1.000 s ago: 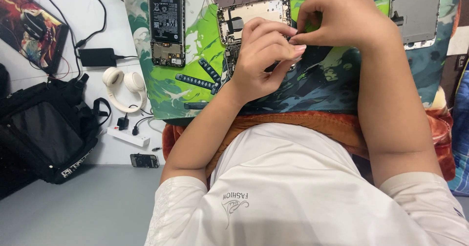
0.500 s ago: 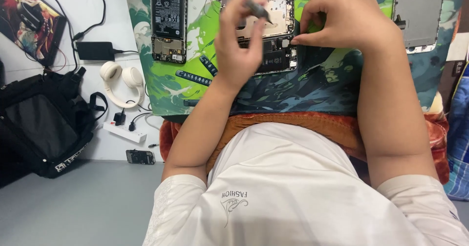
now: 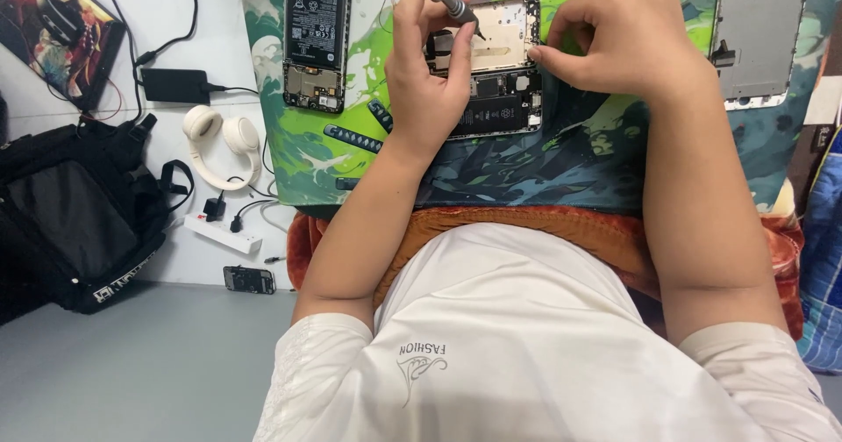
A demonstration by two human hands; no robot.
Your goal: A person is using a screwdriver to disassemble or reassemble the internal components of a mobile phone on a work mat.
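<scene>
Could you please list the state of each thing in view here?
Screwdriver: held tilted in left hand, tip near the opened phone.
Opened phone: back off, insides showing, steadied by right hand.
Second phone: open, battery exposed, untouched.
Headphones: lying beside the mat.
Backpack: lying flat.

left hand point(image 3: 430, 65) fingers raised; right hand point(image 3: 627, 43) pinched

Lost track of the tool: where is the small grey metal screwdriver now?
In the head view, the small grey metal screwdriver is top centre, held in the left hand over the opened phone.
</scene>
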